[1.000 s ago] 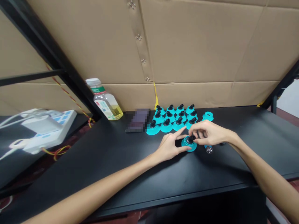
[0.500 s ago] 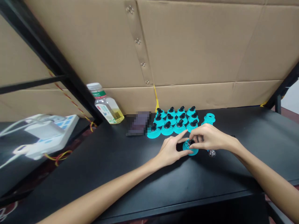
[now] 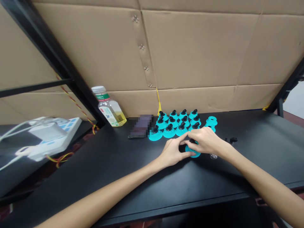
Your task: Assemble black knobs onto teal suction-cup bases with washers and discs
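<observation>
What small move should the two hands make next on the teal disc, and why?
Probably press down and seat the part under the right hand: it closes over the top of the teal disc, the left hand pinches the rim, and the finished discs behind all carry black knobs.

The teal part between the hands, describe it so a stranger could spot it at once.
On the black table, rows of teal discs with black knobs stand by the cardboard wall. Just nearer the camera lies a lone teal disc, apart from them. It alone is gripped by the left hand and the right hand, which covers its top.
</observation>
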Tool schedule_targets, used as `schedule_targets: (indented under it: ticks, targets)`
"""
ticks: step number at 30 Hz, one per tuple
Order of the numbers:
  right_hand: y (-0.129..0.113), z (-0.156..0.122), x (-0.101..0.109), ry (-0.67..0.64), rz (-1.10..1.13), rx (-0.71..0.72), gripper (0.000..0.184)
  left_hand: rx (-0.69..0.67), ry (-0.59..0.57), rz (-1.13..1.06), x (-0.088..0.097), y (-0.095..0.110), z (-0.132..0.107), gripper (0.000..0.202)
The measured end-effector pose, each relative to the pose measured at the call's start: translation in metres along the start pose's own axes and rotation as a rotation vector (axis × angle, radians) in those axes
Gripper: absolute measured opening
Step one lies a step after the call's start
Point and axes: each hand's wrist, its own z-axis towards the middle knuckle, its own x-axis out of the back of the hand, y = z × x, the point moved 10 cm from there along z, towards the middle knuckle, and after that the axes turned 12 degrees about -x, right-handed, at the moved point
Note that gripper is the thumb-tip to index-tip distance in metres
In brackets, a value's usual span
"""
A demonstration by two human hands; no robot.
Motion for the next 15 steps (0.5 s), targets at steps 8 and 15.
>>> schedule_targets:
  ticks: [8,15]
  targets:
    - [0.022,0.01,-0.012,-0.001,-0.057,-0.234,0.041,0.054,0.016,-0.067,0.0,-0.016,0.001,0.086]
    - [0.027,0.006,-0.015,-0.017,-0.02,-0.25,0.062,0.05,0.024,-0.108,0.002,-0.014,-0.001,0.085]
